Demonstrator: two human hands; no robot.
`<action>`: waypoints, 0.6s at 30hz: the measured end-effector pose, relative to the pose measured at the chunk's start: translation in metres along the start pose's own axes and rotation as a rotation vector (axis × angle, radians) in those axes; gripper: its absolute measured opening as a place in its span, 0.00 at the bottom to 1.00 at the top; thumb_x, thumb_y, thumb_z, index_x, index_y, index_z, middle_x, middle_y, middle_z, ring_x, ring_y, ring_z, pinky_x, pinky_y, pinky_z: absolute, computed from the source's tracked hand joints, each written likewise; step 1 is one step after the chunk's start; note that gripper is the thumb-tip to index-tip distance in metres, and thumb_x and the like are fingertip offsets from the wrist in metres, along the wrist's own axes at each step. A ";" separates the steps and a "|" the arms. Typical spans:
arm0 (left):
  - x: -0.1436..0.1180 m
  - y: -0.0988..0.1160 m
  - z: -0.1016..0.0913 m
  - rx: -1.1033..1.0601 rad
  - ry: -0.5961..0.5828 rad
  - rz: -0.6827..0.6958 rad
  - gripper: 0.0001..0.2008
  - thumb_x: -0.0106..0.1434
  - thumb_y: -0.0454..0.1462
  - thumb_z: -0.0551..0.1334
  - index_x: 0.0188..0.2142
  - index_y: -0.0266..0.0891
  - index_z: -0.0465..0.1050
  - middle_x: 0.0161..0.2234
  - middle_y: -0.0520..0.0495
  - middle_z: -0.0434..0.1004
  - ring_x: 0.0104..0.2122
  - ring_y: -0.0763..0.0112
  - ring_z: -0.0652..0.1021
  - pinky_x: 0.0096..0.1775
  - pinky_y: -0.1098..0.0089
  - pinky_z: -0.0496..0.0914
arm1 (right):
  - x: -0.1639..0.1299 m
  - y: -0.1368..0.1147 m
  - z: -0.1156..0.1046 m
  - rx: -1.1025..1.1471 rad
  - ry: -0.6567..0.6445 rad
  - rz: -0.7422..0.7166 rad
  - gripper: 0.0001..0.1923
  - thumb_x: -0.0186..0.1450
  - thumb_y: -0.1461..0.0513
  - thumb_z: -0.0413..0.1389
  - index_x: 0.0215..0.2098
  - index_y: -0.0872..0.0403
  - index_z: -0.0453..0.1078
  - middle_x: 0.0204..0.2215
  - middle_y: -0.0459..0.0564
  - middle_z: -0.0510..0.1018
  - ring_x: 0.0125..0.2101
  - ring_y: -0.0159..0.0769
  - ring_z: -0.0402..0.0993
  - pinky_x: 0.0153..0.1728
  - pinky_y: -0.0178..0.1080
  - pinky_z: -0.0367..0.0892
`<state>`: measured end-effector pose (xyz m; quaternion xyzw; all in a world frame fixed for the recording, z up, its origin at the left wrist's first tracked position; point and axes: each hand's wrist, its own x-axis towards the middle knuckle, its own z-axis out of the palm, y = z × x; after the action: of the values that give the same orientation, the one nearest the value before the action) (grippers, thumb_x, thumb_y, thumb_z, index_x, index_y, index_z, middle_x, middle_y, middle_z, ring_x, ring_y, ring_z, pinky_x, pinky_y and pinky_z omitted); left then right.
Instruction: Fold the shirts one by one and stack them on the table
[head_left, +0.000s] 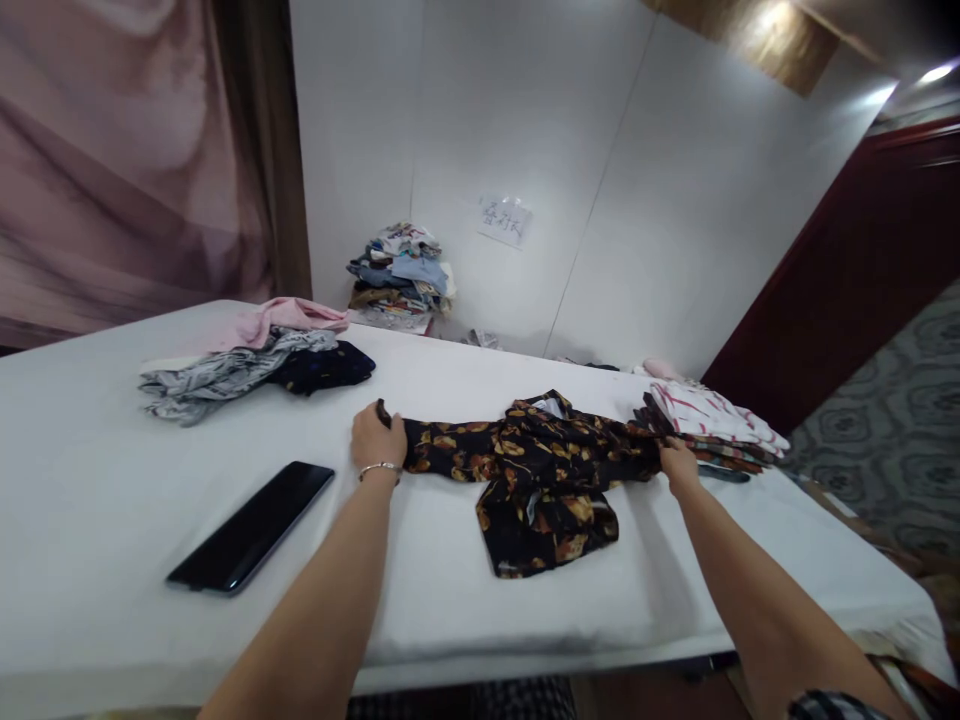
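A black shirt [540, 450] with a gold and rust floral print lies across the white table, its sleeves stretched out to both sides. The cuff of its left-hand sleeve is gripped by my left hand [379, 440], which wears a bracelet. My right hand [679, 465] has its fingers closed on the end of the opposite sleeve, right beside a folded stack. The shirt's body is bunched in the middle, with its lower part spread toward me and a pale label showing. The collar points to the far side.
A black smartphone [253, 525] lies left of my left forearm. Crumpled pink, grey-patterned and navy clothes [255, 355] sit at the back left. Folded garments [720, 425] are stacked at the right. Behind the table stands a clothes pile [401, 270] by the white wall, which bears a paper note [505, 221].
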<state>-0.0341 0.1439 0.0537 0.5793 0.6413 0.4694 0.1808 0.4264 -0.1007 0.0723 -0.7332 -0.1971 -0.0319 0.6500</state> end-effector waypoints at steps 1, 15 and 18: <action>-0.006 0.004 0.001 0.029 0.000 0.093 0.24 0.63 0.41 0.58 0.58 0.35 0.66 0.60 0.32 0.68 0.60 0.49 0.67 0.60 0.50 0.59 | -0.004 -0.004 0.004 -0.033 -0.008 -0.012 0.09 0.45 0.66 0.59 0.26 0.50 0.74 0.29 0.50 0.80 0.46 0.52 0.75 0.55 0.58 0.63; -0.058 0.029 0.030 0.443 -0.553 0.573 0.11 0.65 0.36 0.56 0.37 0.40 0.78 0.43 0.40 0.80 0.49 0.57 0.76 0.52 0.60 0.66 | -0.083 -0.042 0.094 -0.835 -0.556 -0.397 0.28 0.58 0.69 0.54 0.57 0.53 0.72 0.53 0.58 0.76 0.53 0.50 0.72 0.51 0.47 0.67; -0.041 0.025 0.018 0.443 -0.447 0.478 0.15 0.66 0.35 0.52 0.42 0.39 0.77 0.45 0.38 0.79 0.49 0.56 0.76 0.49 0.61 0.67 | -0.061 -0.061 0.094 -0.817 -0.504 -0.338 0.23 0.60 0.69 0.47 0.49 0.55 0.77 0.45 0.56 0.81 0.48 0.45 0.76 0.50 0.42 0.68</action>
<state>0.0051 0.1111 0.0524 0.8252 0.5191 0.2106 0.0723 0.3299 -0.0201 0.0972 -0.8703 -0.4353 -0.0333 0.2280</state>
